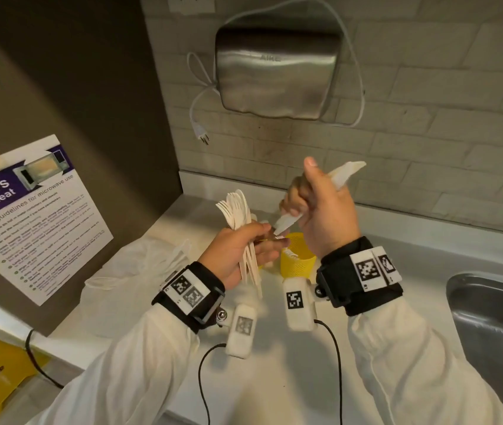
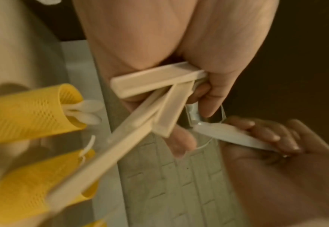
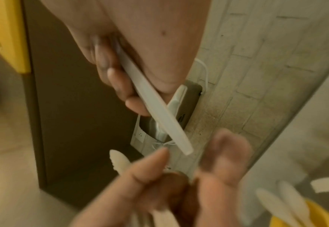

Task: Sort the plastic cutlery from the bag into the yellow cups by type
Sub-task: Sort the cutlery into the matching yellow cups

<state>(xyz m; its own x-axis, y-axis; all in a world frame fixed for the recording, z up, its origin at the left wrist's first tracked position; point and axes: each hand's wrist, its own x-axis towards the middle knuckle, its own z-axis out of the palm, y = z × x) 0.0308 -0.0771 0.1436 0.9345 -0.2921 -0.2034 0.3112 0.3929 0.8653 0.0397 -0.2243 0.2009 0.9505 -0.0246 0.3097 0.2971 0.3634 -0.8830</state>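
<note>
- Head view: we get dim, warm indoor light; sharp at centre, lines bowing toward the edges.
- Soft glare on the steel hand dryer (image 1: 278, 72); a dark shadow on the tiled wall (image 1: 428, 133) beneath it.
- Both wrist views: dim, yellowish, heavily motion-blurred, strongly distorted.
- Left wrist view: we see the yellow cups (image 2: 33, 110) smeared, out of focus.

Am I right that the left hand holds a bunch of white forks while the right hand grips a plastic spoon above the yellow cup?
Nearly. The right hand grips a plastic knife, not a spoon: the head view shows its flat blade. The left hand does hold the forks by the yellow cup.
</note>
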